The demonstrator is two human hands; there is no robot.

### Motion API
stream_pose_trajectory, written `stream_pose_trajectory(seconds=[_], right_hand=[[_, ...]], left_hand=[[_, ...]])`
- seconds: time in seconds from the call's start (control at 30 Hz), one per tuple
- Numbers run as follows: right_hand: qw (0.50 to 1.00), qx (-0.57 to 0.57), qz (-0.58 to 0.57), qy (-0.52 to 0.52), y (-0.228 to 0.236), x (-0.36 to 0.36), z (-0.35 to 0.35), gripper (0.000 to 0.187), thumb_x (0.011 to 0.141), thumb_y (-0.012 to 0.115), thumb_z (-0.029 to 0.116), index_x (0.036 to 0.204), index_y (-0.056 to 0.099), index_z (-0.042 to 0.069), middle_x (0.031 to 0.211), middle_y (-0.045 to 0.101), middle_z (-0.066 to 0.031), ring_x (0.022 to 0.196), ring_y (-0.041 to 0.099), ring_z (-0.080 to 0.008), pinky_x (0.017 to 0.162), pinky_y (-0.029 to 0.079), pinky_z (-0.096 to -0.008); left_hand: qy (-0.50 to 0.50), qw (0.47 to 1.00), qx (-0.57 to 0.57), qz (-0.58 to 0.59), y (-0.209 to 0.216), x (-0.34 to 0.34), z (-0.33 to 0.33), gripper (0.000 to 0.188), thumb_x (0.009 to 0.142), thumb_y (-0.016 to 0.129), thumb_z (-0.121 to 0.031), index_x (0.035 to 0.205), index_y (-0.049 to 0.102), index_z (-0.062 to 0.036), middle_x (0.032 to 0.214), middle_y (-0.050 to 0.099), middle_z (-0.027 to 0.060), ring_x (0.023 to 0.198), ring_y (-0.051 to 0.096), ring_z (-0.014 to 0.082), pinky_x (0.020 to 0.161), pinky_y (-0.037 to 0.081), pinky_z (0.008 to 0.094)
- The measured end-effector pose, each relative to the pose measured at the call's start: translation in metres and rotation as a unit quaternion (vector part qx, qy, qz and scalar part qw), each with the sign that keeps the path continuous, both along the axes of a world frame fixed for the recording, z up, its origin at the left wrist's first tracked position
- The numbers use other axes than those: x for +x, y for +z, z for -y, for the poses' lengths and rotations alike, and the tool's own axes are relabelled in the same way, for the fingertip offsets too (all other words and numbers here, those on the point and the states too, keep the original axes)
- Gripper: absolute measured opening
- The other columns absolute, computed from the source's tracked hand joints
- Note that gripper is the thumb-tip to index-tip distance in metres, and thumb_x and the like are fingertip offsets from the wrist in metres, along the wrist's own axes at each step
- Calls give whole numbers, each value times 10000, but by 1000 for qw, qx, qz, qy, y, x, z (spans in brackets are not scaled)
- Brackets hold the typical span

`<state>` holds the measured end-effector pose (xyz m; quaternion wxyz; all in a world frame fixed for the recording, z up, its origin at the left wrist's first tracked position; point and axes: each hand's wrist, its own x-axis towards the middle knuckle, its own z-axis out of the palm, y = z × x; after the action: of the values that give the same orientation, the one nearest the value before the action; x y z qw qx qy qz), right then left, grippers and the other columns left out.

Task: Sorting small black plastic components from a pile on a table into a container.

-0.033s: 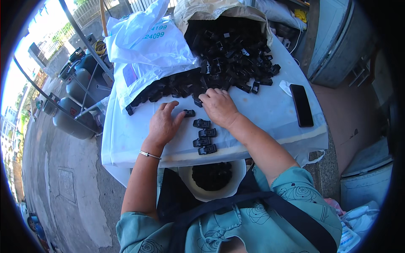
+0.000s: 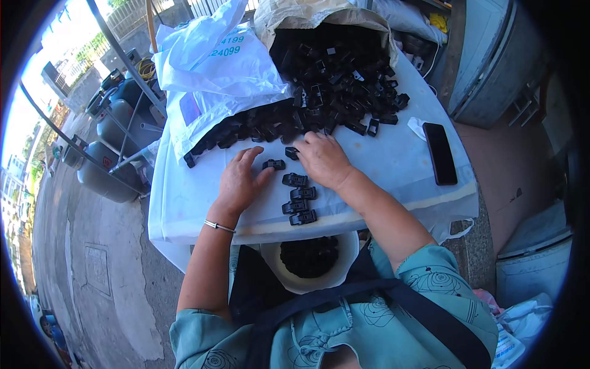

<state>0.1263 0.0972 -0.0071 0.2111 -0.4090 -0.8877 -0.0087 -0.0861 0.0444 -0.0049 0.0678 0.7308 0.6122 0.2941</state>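
Note:
My left hand (image 2: 239,180) rests on the white-covered table, fingers stretched and thumb apart. Its thumb tip is beside a small black plastic part (image 2: 274,164); whether they touch I cannot tell. My right hand (image 2: 322,158) is closed at the fingertips on another black plastic part (image 2: 292,152), just in front of the pile. Its fingers partly hide that piece. Several matching black parts (image 2: 298,194) lie in a short column toward the table's near edge. Behind both hands spreads a large heap of black parts (image 2: 344,86).
The heap spills from a beige sack (image 2: 319,13) and a white plastic bag (image 2: 221,77). A black phone (image 2: 440,154) lies at the right, next to a white tissue (image 2: 416,127). Below the table edge, a pale basin (image 2: 279,278) holds black pieces. Grey gas cylinders (image 2: 101,175) stand left.
My right hand has drawn the black part slightly nearer, away from the heap. My left hand has barely moved.

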Motion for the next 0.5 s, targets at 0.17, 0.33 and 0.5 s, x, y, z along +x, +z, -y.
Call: stream_pose_trajectory(seconds=[0.17,0.33,0.5], right_hand=[[991,-128,-30,-8,5,15,30,270,887,570,132,1132,641,44,1005,626,-143,896,630,-318,825,513,-400],[978,-147,-126,71,6,24,29,303,886,569,92,1182,620,48,1002,641,-152,888,637,-323,831,515,-390],[960,-138,-218,108,3,24,23,297,862,572,79,1152,628,45,963,644,-157,873,631,-323,804,515,-392]], left_hand=[[-66,997,6,45,-12,5,2,391,748,751,-98,1119,631,-78,957,669,80,794,631,241,759,529,342],[-75,988,-62,124,-14,12,2,466,743,732,-106,1182,579,-111,959,685,64,866,632,267,795,517,376],[-79,984,-69,144,-15,12,0,480,733,736,-82,1184,575,-103,963,688,75,872,657,261,794,535,367]])
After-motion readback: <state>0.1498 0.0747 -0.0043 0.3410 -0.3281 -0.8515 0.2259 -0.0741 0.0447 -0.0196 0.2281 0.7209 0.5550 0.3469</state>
